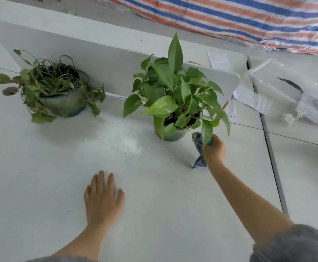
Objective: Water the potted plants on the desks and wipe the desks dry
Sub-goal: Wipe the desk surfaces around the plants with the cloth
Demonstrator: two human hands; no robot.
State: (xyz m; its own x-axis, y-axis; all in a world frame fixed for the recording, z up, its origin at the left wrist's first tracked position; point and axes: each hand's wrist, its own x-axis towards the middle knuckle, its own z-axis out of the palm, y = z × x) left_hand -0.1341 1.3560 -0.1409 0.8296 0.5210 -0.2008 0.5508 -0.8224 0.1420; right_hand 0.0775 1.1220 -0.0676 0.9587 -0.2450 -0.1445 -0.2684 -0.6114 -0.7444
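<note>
Cloth first: a blue patterned rag [198, 146] is bunched in the person's right grip [214, 150], whose fingers are curled tight around it. The rag's long axis runs from the far end, up by the pot, toward the near side. Its narrow tail points back at the person and fans out low over the worktop [41, 186]; whether the tail touches the surface I cannot tell. The rag sits just beside the right flank of the green pot [175, 136] of the leafy pothos [173, 87], under a drooping leaf. Dark soil shows inside that pot.

The left grip [102, 197] lies flat on the worktop with the fingers straight and spread, holding nothing, well apart from both pots.

Off to the left, a wilted pothos [46, 82] spills brown stems over its own mottled green pot [63, 105], which stands close against the white divider panel [97, 53]. Between the two pots and a little nearer is a pale, smeared patch [116, 146] on the surface.

Open surface stretches across the near side. On the right a dark seam [271, 148] marks the worktop's edge. Past it are loose papers [252, 99] and a clear plastic box [273, 80]; its contents are too blurred to tell. A striped tarpaulin [230, 16] hangs behind.
</note>
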